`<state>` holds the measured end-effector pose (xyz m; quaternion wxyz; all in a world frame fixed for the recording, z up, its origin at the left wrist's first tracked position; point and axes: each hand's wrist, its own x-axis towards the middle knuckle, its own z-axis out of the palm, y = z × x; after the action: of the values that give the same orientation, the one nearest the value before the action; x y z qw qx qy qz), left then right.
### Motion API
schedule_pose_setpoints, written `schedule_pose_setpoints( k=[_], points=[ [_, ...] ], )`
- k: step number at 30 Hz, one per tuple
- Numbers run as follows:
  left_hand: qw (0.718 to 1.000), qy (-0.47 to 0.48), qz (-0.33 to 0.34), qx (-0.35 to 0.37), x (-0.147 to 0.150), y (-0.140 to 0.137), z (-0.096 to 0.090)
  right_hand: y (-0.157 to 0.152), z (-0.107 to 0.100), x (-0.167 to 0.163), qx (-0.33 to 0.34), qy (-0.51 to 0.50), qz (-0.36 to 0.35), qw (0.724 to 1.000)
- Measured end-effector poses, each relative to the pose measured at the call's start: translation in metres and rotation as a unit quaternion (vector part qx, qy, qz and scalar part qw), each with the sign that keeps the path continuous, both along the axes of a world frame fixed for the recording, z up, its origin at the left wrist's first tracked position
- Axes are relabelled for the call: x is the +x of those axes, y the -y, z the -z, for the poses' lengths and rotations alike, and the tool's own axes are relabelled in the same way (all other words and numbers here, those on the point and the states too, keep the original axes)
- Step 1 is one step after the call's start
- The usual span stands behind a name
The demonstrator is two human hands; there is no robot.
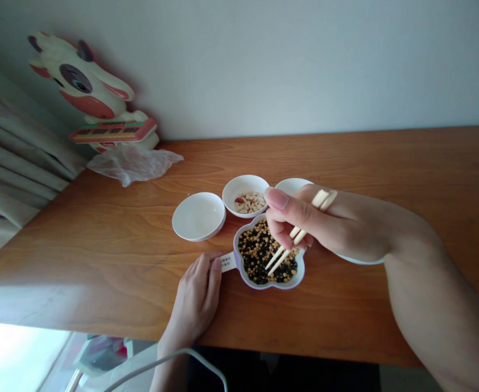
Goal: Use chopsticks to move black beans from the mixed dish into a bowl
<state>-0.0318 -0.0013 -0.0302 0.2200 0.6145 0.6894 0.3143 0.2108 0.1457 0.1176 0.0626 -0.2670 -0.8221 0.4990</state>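
My right hand (325, 223) grips a pair of wooden chopsticks (282, 256), their tips down in a flower-shaped lilac bowl (300, 275) filled with mixed black and yellow beans. My left hand (196, 299) rests on the table at the bowl's left side, thumb on a small white label (228, 262) stuck to the bowl. Behind the bowl stand three white dishes: an empty one (198, 216) to the left, a middle one (245, 190) holding several pale and red peanuts, and one (291, 185) partly hidden behind my right hand.
The wooden table (100, 228) runs to a white wall. A cartoon cow toy (96, 103) and a crumpled clear plastic bag (135, 163) sit at the back left, by grey curtains. A white cable (174, 356) hangs below the table's near edge.
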Motion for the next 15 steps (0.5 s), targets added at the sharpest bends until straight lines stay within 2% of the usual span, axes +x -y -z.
schedule_pose_setpoints(
  k=[15],
  points=[
    [1.000, 0.012, 0.003, -0.013, -0.0015, 0.0007, 0.0027, -0.0019, 0.0067, -0.0084, 0.010, 0.003, -0.018, 1.000]
  ],
)
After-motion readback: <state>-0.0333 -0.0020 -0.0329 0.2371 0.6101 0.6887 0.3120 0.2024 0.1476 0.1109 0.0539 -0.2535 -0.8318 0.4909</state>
